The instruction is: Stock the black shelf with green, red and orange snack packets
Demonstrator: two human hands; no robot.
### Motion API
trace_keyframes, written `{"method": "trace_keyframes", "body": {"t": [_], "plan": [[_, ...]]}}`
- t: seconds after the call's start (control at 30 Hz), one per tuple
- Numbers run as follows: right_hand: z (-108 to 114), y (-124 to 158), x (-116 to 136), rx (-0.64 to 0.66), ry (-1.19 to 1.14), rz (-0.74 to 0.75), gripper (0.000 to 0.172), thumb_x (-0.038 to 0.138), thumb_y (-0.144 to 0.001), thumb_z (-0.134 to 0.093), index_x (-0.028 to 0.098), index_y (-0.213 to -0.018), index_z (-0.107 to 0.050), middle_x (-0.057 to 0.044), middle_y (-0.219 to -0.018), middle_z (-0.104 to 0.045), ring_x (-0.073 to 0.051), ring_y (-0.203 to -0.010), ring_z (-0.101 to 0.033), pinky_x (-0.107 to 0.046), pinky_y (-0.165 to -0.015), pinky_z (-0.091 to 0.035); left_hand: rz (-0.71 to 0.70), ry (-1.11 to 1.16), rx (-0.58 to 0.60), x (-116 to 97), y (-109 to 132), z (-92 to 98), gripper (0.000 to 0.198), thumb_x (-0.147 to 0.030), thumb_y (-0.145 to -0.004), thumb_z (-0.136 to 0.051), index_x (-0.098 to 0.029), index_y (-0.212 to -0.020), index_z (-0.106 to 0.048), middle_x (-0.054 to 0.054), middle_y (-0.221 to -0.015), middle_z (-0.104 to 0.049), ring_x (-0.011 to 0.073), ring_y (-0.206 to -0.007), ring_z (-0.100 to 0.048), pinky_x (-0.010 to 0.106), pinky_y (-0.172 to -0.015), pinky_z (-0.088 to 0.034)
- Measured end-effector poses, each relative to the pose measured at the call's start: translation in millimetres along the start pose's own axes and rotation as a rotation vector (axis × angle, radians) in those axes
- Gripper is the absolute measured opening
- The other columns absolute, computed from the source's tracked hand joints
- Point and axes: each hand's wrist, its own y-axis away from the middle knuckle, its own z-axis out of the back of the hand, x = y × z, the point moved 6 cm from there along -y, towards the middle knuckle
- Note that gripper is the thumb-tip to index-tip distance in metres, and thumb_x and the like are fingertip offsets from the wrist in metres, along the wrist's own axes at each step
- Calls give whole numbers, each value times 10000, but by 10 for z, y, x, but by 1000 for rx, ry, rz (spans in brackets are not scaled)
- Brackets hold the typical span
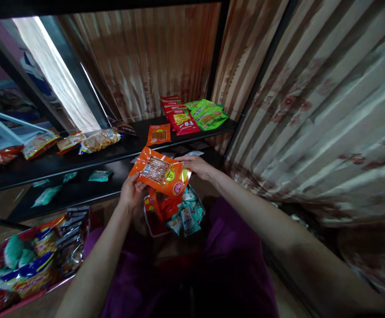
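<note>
An orange snack packet with a clear window is stretched between my two hands, above a basket. My left hand pinches its left end, and my right hand grips the upper right corner. Beneath the packet, a red basket holds teal snack packets and orange-red packets; the held packet hides part of them. A similar orange packet lies on the black shelf just beyond.
Red packets and green packets are stacked at the shelf's right end. Several snack bags line its left side. Small teal packets lie on the lower shelf. A filled red basket stands at lower left. Curtains hang at right.
</note>
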Motion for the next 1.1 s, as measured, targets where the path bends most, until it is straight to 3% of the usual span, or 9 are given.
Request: {"method": "trace_keyframes", "body": {"t": [0.17, 0.4, 0.53, 0.7, 0.83, 0.93, 1.1], "plan": [[63, -200, 204, 154, 201, -69, 282, 61, -542, -694, 182, -788, -760, -31, -775, -745, -160, -680, -664, -281, -704, -547, 60, -10, 100, 124, 104, 161, 163, -142, -751, -594, -163, -909, -628, 29, -877, -708, 147, -768, -672, 288, -709, -549], [-136, -359, 457, 366, 401, -81, 281, 30, -490, -677, 176, -715, -763, -28, -662, -727, -164, -565, -647, -282, -591, -535, 140, -174, 272, 296, 177, 294, 172, -236, -711, -705, -144, -844, -647, 33, -748, -691, 124, -630, -651, 224, -608, -527], [-237, -491, 528, 435, 564, -71, 292, 28, -472, -662, 178, -700, -764, -16, -625, -720, -160, -550, -636, -275, -578, -518, 207, -244, 352, 409, 225, 264, 274, -258, -680, -752, -131, -908, -670, 76, -825, -715, 166, -679, -680, 264, -649, -551], [-390, -649, 544, 410, 678, 101, 251, 38, -443, -670, 202, -616, -748, 41, -533, -678, -118, -514, -600, -235, -577, -490, 254, -271, 315, 654, 316, 247, 343, -234, -650, -780, -113, -948, -662, 97, -856, -721, 189, -674, -689, 271, -598, -559], [-585, -696, 485, 495, 891, 191, 306, 20, -474, -665, 209, -695, -759, 36, -629, -703, -126, -580, -618, -241, -640, -488, 256, -245, 302, 798, 405, 223, 362, -254, -642, -792, -105, -944, -659, 80, -853, -716, 184, -679, -682, 275, -584, -567], [-664, -670, 539, 425, 1033, 327, 349, 27, -537, -670, 220, -815, -756, 6, -774, -720, -183, -787, -649, -299, -813, -473, 253, -208, 270, 857, 433, 241, 329, -274, -651, -788, -99, -897, -660, 69, -799, -709, 177, -639, -671, 291, -581, -571], [-555, -344, 735, 58, 963, 656, 471, 124, -716, -618, 222, -1177, -616, -46, -1210, -621, -240, -1174, -505, -431, -1052, -323, 221, -138, 198, 886, 424, 314, 247, -250, -687, -761, -113, -859, -649, 45, -743, -694, 149, -584, -651, 260, -537, -550]]}}
